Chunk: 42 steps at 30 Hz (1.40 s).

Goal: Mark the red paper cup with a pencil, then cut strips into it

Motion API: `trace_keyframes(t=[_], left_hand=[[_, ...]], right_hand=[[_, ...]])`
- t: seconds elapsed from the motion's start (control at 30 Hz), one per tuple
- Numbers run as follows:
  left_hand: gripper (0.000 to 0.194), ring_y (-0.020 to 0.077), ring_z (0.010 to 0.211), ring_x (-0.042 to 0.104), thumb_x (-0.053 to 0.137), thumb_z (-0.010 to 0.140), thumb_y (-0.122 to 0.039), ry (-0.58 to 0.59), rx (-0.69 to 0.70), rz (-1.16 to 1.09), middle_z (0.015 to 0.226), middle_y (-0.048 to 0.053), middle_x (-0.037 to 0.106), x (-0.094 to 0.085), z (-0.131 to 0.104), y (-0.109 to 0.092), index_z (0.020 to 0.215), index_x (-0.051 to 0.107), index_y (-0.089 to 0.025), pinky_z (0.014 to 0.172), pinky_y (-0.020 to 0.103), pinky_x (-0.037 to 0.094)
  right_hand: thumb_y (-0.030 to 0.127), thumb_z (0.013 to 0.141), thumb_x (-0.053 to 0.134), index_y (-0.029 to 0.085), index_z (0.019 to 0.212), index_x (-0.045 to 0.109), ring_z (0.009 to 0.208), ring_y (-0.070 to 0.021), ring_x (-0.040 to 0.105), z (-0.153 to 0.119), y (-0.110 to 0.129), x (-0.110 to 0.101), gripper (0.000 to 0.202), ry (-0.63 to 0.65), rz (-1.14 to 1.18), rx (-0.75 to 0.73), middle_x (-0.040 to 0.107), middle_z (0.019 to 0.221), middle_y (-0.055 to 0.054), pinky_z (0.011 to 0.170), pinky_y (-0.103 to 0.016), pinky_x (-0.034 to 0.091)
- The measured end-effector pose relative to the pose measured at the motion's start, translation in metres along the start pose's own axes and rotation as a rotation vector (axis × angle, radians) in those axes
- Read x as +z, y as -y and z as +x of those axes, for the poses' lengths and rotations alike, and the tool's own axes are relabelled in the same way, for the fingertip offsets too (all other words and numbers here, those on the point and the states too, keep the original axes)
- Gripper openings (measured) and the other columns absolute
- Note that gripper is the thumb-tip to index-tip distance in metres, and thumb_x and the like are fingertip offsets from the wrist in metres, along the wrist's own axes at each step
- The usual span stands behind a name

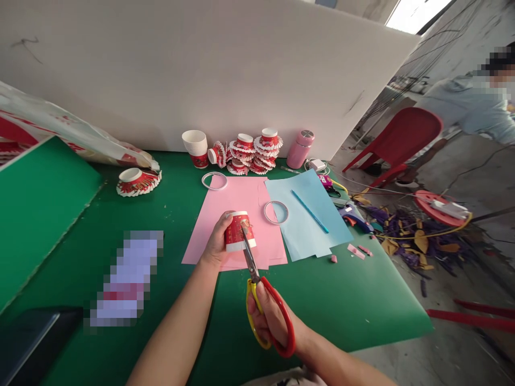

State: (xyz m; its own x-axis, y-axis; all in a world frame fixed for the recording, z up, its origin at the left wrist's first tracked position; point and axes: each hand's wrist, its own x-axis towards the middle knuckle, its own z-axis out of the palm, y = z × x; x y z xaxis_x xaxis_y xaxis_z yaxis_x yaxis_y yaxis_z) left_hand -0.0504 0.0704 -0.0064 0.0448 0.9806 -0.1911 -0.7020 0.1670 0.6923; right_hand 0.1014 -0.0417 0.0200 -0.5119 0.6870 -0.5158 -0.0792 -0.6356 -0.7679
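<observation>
My left hand (217, 239) is wrapped round a red patterned paper cup (236, 230), which lies on its side above the pink paper sheets (205, 214). In my right hand (271, 313) is a pair of scissors (252, 266) with one red and one yellow handle, fingers through the loops. The blades point away from me and meet the cup at its rim side; one blade overlaps the printed wall. Whether the wall is cut there is hard to make out. Part of the cup is hidden behind my left fingers.
Behind stand stacked cups (195, 145), cups with fringed, folded-out walls (241, 150) and a pink bottle (301, 148). Tape rolls (214, 181), blue paper (298, 236), a blue pencil (309, 210) and a glue gun (356, 217) lie around. A person (462, 102) sits at the right.
</observation>
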Motion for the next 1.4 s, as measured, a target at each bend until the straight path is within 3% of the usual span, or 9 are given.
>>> trace_keyframes(t=[0.27, 0.53, 0.83, 1.0, 1.4], left_hand=[[0.028, 0.0224, 0.072, 0.068, 0.067, 0.075, -0.037, -0.009, 0.009, 0.007, 0.084, 0.005, 0.070, 0.0003, -0.0004, -0.0006, 0.092, 0.056, -0.018, 0.069, 0.037, 0.053], [0.028, 0.0210, 0.069, 0.067, 0.068, 0.074, -0.037, 0.005, 0.026, 0.019, 0.084, 0.005, 0.070, -0.0020, 0.0007, 0.0003, 0.092, 0.055, -0.018, 0.068, 0.037, 0.054], [0.027, 0.0226, 0.071, 0.068, 0.068, 0.075, -0.036, 0.012, 0.022, 0.013, 0.085, 0.005, 0.070, -0.0047, 0.0022, 0.0019, 0.092, 0.055, -0.019, 0.068, 0.038, 0.053], [0.028, 0.0219, 0.071, 0.068, 0.068, 0.074, -0.037, 0.005, 0.021, 0.008, 0.084, 0.005, 0.070, -0.0048, 0.0023, 0.0017, 0.092, 0.056, -0.019, 0.069, 0.038, 0.054], [0.028, 0.0221, 0.072, 0.069, 0.069, 0.073, -0.037, -0.002, 0.014, 0.017, 0.081, 0.005, 0.070, -0.0015, 0.0008, -0.0004, 0.090, 0.056, -0.018, 0.068, 0.036, 0.054]], right_hand=[[0.088, 0.065, 0.042, 0.020, 0.069, 0.044, 0.030, -0.0030, 0.023, 0.0040, -0.0057, -0.0035, 0.069, -0.013, -0.033, -0.009, 0.027, 0.040, 0.013, 0.031, -0.019, 0.021], [0.089, 0.064, 0.041, 0.019, 0.066, 0.043, 0.038, -0.0044, 0.033, 0.0042, -0.0045, -0.0008, 0.070, -0.055, -0.025, 0.027, 0.037, 0.047, 0.009, 0.041, -0.020, 0.029], [0.091, 0.067, 0.029, 0.020, 0.060, 0.041, 0.037, -0.0052, 0.031, 0.0011, 0.0000, 0.0011, 0.073, -0.109, -0.191, -0.032, 0.034, 0.044, 0.007, 0.039, -0.021, 0.028], [0.091, 0.067, 0.031, 0.021, 0.056, 0.038, 0.033, -0.0050, 0.026, 0.0032, -0.0034, -0.0005, 0.071, -0.104, -0.202, -0.037, 0.030, 0.041, 0.007, 0.033, -0.022, 0.023], [0.090, 0.065, 0.037, 0.020, 0.061, 0.041, 0.037, -0.0049, 0.027, 0.0038, -0.0066, -0.0048, 0.070, -0.083, -0.138, -0.024, 0.032, 0.046, 0.008, 0.036, -0.021, 0.025]])
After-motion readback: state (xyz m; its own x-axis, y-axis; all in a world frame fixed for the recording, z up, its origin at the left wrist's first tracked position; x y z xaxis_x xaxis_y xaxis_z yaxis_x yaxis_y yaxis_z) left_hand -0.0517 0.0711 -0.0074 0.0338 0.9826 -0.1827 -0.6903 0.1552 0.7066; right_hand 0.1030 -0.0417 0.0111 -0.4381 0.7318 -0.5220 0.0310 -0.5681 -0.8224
